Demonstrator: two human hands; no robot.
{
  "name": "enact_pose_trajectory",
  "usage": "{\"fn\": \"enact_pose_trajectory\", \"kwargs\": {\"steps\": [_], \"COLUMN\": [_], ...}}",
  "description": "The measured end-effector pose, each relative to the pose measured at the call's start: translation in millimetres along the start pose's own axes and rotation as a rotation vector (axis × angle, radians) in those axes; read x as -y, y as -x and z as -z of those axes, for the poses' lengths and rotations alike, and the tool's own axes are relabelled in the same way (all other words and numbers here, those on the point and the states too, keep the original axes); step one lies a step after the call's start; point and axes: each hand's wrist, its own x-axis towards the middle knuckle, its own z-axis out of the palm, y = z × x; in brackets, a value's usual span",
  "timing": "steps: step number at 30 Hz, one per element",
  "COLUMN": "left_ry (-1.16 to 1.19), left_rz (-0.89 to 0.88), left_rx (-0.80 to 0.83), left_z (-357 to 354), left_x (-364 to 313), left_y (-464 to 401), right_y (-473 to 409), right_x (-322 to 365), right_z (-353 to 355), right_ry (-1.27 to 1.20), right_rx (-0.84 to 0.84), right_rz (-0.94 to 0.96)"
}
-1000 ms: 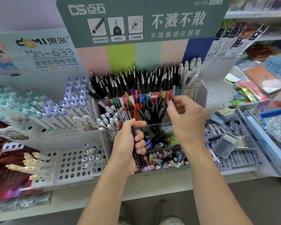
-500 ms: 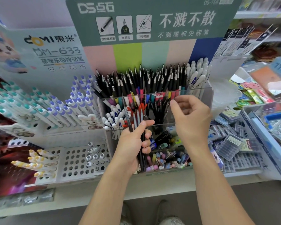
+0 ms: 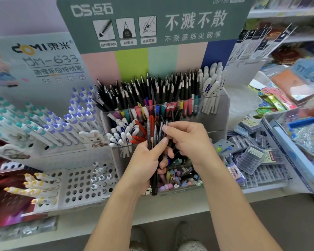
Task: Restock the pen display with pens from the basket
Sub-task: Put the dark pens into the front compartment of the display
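While a bundle of dark pens (image 3: pixel 153 142) is gripped upright by the left hand (image 3: pixel 145 162), one pen's top is pinched by the nearer right hand (image 3: pixel 187 140), just before the clear display (image 3: pixel 223 113).

A green sign (image 3: pixel 152 24) stood at the back; a white perforated rack (image 3: pixel 80 185) sat lower left of it, packaged refills (image 3: pixel 252 156) lower right.

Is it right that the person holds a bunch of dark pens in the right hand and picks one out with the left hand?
Not quite: the hands are swapped. In the head view the left hand grips the bunch of dark pens, and the right hand pinches the top of one pen from it.
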Motion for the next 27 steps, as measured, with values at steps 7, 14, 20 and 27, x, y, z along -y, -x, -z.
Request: {"fn": "enact_pose_trajectory", "kwargs": {"steps": [7,14,20,27], "left_ry": [0.128,0.097,0.136,0.290], "left_rz": [0.012,0.012,0.024,0.086], "left_rx": [-0.042,-0.152,-0.186,-0.204], "left_z": [3.8,12.5,9.8,5.1], "left_x": [-2.3,3.2,3.4,-2.6], "left_y": [0.7,-0.3,-1.5,-0.3], "right_y": [-5.2,-13.1,-19.8,-22.3], "right_x": [2.5,19.9,-5.0,-32.3], "right_z": [3.3,24.2,14.1,1.2], "right_ry": [-0.235,-0.263,0.162,0.513], "right_rx": [-0.112,-0.487,-0.439,-0.365], "right_rz": [0.085,0.510,0.571,0.585]}}
